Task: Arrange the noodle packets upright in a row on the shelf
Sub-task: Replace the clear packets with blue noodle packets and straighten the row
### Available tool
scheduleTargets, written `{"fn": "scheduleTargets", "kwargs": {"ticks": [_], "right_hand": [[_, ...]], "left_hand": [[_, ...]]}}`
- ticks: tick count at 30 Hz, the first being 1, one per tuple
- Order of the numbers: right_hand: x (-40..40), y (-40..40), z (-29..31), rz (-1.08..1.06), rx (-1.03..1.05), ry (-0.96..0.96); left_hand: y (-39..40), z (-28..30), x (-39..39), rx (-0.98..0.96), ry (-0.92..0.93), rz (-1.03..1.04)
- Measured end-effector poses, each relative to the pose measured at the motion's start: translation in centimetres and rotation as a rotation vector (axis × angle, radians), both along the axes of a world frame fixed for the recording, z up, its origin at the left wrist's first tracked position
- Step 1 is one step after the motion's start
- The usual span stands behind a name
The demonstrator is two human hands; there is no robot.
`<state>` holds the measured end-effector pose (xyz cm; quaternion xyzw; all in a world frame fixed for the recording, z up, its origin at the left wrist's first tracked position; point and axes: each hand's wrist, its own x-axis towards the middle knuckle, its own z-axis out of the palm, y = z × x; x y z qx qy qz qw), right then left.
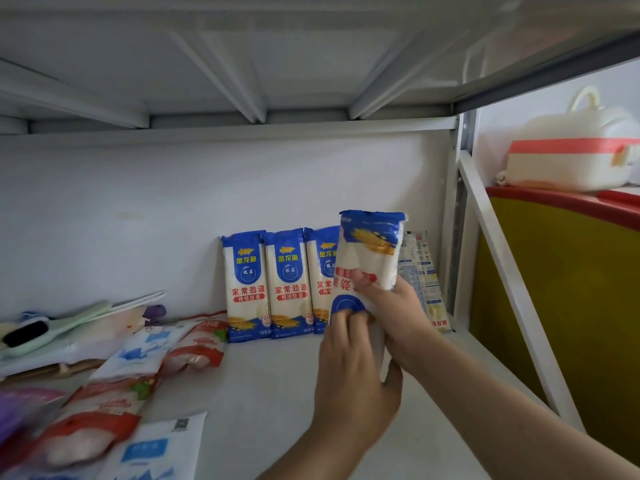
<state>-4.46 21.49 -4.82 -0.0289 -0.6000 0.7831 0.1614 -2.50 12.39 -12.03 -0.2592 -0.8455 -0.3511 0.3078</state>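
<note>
Three blue and white noodle packets (246, 285) stand upright side by side against the back wall of the white shelf (277, 375). Another packet (424, 282) leans at the far right with its back label showing. I hold one more noodle packet (372, 251) in front of the row, upside down and slightly tilted. My left hand (356, 379) grips its lower end from below. My right hand (398, 313) clasps its middle from the right, thumb on the front.
Flat red and blue bags (138, 372) lie on the left of the shelf, with brushes (52, 332) behind them. A white shelf post (512, 282) stands at the right. Beyond it a white container (568, 157) sits on a red and yellow surface.
</note>
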Motion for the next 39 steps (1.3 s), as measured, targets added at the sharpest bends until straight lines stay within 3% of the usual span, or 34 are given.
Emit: {"fn": "scheduleTargets", "kwargs": {"ticks": [4,6,8,11,17,22,25,29,34,39], "right_hand": [[0.4,2.5,1.2,0.170,-0.152,-0.046],[0.3,3.2,1.4,0.210,-0.161,-0.067],[0.3,3.5,1.5,0.239,-0.155,-0.074],[0.2,3.5,1.4,0.266,-0.104,-0.084],[-0.2,3.6,1.2,0.271,-0.019,-0.128],[-0.8,3.3,1.9,0.088,0.197,-0.048],[-1.1,3.2,1.9,0.044,0.227,-0.046],[-1.2,3.0,1.6,0.040,0.141,-0.033],[-1.5,2.8,1.2,-0.006,-0.037,-0.003],[-1.6,2.7,0.6,-0.011,-0.217,0.021]], "left_hand": [[-1.8,0.0,-0.5,0.530,-0.213,-0.082],[-2.6,0.6,-1.0,0.740,-0.510,-0.214],[-2.8,0.8,-1.8,0.795,-0.808,-0.405],[-3.2,0.8,-2.0,0.779,-0.988,-0.449],[-3.4,-0.2,-1.9,0.836,-1.079,-0.469],[-3.3,-1.0,-2.1,0.919,-1.084,-0.423],[-3.4,-1.3,-2.5,0.913,-1.079,-0.404],[-3.7,-1.5,-3.1,0.990,-1.141,-0.434],[-3.8,-2.3,-2.8,1.219,-1.230,-0.532],[-3.4,-1.6,-3.2,1.246,-1.150,-0.589]]}}
